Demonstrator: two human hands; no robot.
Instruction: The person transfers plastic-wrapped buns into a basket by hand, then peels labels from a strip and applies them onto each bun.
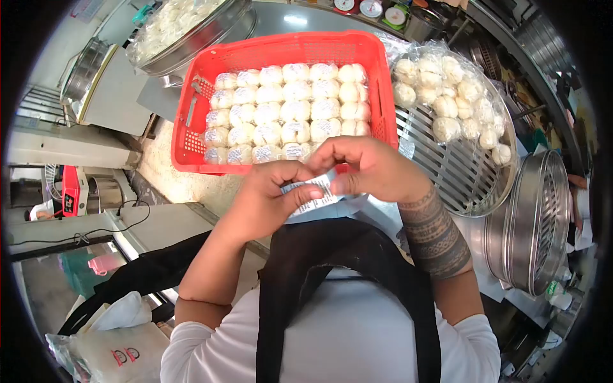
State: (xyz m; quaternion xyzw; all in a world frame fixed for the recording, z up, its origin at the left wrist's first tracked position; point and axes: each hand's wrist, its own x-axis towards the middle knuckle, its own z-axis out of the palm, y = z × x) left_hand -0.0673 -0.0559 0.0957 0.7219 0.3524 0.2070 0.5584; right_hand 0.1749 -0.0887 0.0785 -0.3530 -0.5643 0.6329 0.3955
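A small white printed label sheet (305,199) is held in front of my apron. My left hand (271,191) is closed, with thumb and fingers pinching the sheet's left part. At its right end my right hand (377,169) also pinches the sheet, thumb on top and fingers curled. Just beyond my hands stands a red plastic crate (287,43), holding rows of white buns (268,110) in clear wrap. Many of the wrapped buns carry printed labels. My knuckles hide part of the crate's near edge.
Right of the crate, bagged round buns (447,89) rest on a slotted metal steamer tray (440,166). More steamer trays (530,223) stand on edge at the right. Another round tray (191,41) with bagged buns sits back left. Kitchen scales (370,7) line the far edge.
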